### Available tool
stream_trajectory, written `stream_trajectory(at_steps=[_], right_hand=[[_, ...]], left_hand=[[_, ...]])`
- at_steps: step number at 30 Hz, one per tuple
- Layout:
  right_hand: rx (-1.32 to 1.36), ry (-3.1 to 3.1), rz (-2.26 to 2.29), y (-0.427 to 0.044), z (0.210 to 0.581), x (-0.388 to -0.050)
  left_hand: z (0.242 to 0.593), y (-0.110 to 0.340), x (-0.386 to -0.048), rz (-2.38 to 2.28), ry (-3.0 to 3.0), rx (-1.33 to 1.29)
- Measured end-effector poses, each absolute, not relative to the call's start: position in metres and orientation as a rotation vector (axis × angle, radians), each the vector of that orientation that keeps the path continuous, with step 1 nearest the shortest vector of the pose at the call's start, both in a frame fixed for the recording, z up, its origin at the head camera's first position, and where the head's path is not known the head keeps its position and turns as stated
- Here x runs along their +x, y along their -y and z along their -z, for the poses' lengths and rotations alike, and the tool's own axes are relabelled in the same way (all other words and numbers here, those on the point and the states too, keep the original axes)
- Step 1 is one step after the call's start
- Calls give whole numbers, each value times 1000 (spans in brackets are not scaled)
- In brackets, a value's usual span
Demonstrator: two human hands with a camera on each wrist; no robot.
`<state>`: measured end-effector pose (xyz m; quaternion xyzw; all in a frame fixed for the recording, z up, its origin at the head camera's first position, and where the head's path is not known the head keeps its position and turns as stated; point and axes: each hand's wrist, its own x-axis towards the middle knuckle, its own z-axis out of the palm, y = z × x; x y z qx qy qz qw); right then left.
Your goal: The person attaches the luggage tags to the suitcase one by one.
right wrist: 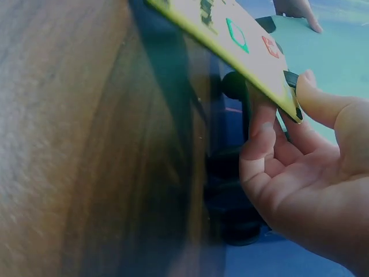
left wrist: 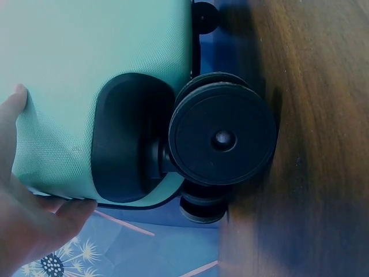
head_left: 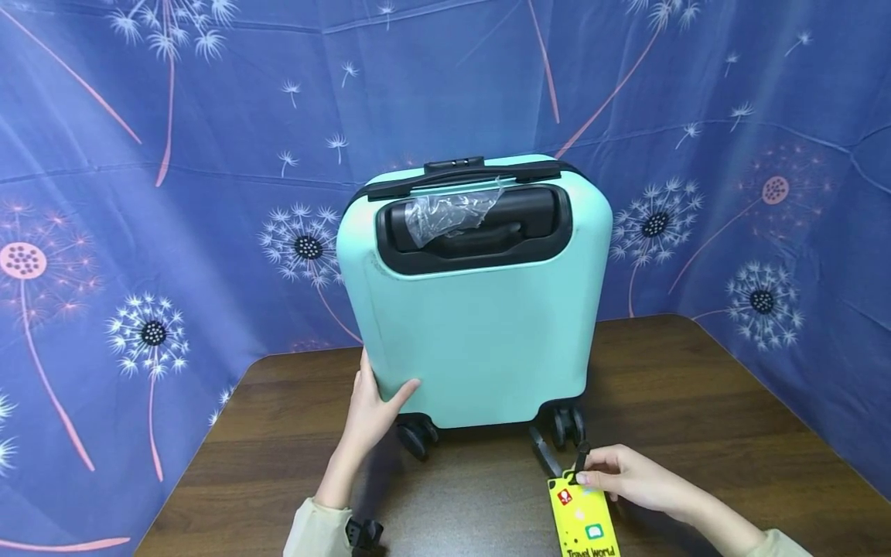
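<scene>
A mint-green suitcase [head_left: 480, 333] stands upright on its black wheels on the table. My left hand [head_left: 369, 406] grips its lower left edge, thumb on the broad face and fingers around the side. In the left wrist view, that hand [left wrist: 37, 225] is at the corner beside a black wheel [left wrist: 222, 135]. My right hand [head_left: 629, 480] pinches the top end of a yellow luggage tag [head_left: 585, 518] by its black strap [head_left: 546, 452], in front of the suitcase's right wheel [head_left: 569, 424]. The right wrist view has the tag [right wrist: 230, 43] tilted above the tabletop, thumb and fingers at its end.
Clear plastic wrap [head_left: 452, 213] covers part of the suitcase's black pull handle [head_left: 522, 213]. A wooden table [head_left: 696, 402] lies beneath everything. Behind it hangs a blue dandelion-print cloth [head_left: 445, 85]. A small black device [head_left: 365, 534] is by the left sleeve.
</scene>
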<state>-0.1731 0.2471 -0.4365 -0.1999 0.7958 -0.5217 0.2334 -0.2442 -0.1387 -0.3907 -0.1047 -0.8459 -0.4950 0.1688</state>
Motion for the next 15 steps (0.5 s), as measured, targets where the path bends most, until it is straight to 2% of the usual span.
stream_trajectory(at_steps=[8,15], right_hand=[[-725,-2237,1458,-253,423,-172],[-729,-2329,1432,-257,400,-167]], left_hand=[[390,139,-245,1397,2427,-281],[391,139,-244,1384,2420,-304]])
